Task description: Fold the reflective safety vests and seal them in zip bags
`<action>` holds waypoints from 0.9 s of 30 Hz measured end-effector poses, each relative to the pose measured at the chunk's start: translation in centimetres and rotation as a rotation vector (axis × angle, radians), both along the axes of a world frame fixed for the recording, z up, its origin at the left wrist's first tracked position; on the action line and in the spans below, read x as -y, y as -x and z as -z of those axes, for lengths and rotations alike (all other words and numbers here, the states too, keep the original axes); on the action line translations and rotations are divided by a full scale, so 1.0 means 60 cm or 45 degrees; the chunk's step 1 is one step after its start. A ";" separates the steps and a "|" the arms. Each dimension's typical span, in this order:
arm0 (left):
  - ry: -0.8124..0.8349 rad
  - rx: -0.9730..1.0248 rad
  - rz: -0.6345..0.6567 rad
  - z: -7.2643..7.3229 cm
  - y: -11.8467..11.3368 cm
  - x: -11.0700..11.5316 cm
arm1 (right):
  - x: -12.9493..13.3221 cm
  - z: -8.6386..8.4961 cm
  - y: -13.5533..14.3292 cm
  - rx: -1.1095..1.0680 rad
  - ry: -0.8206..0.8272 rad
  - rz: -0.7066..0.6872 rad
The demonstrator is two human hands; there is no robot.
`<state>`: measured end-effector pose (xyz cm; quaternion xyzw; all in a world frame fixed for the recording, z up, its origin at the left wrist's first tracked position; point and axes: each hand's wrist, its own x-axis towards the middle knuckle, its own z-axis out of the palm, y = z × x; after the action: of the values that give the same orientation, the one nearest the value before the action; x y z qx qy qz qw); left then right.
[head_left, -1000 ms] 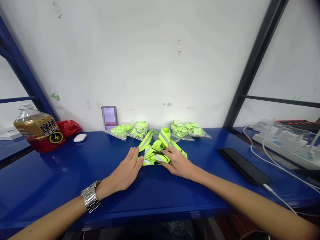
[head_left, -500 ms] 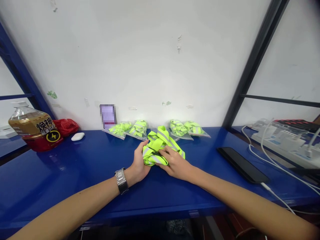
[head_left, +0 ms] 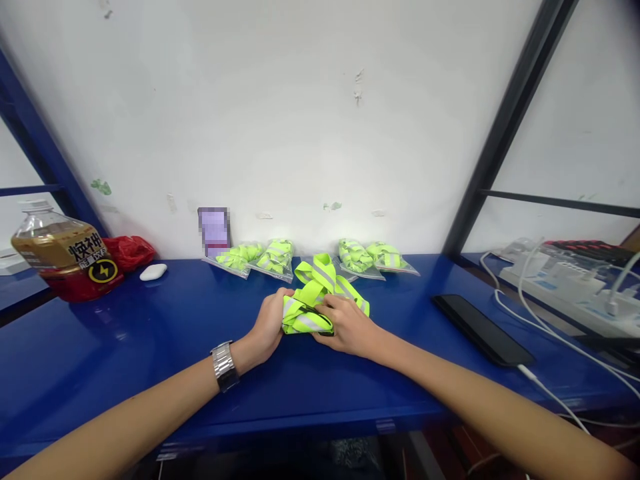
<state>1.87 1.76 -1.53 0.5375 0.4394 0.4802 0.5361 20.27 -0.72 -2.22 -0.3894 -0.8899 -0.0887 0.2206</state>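
1. clock hours are read from the yellow-green strap bundle point(head_left: 306, 315), with 12 towards the wall point(head_left: 280, 133); it is held on the bench point(head_left: 165, 340), near the middle of the view.
2. its 9 o'clock end is gripped by the left hand point(head_left: 265, 329), whose fingers are partly hidden behind it; its 3 o'clock side is pinched by the right hand point(head_left: 347, 325), with the thumb below and fingers above.
3. progress, as judged: the near part is folded compactly, while the loops at 12 to 2 o'clock are not yet gathered in. no bag is seen around it.
4. four bagged bundles point(head_left: 277, 256) of like strap are already wrapped in clear plastic and laid along the wall: two at 10 to 11 o'clock, two at 1 to 2.
5. counted: one unbagged bundle, four bagged. between 9 and 10 o'clock, one bottle point(head_left: 65, 253), one red plastic bag point(head_left: 131, 253) and one white case point(head_left: 153, 272) are seen; at 3, one black phone point(head_left: 483, 331). one metal wristwatch point(head_left: 225, 367) is worn on the left wrist.
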 end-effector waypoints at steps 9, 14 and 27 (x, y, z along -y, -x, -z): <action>-1.415 -1.274 0.589 -0.046 0.102 0.027 | -0.001 -0.020 0.001 0.061 0.071 -0.039; -1.453 -1.442 0.621 -0.047 0.100 0.017 | -0.006 -0.020 0.000 -0.055 0.115 -0.043; -1.479 -1.609 0.599 -0.026 0.089 0.008 | 0.033 -0.051 -0.060 -0.004 -0.022 0.018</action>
<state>-3.46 1.30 0.01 0.9654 0.2184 0.1185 -0.0788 23.88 -2.71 0.82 -0.3939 -0.8860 -0.0972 0.2245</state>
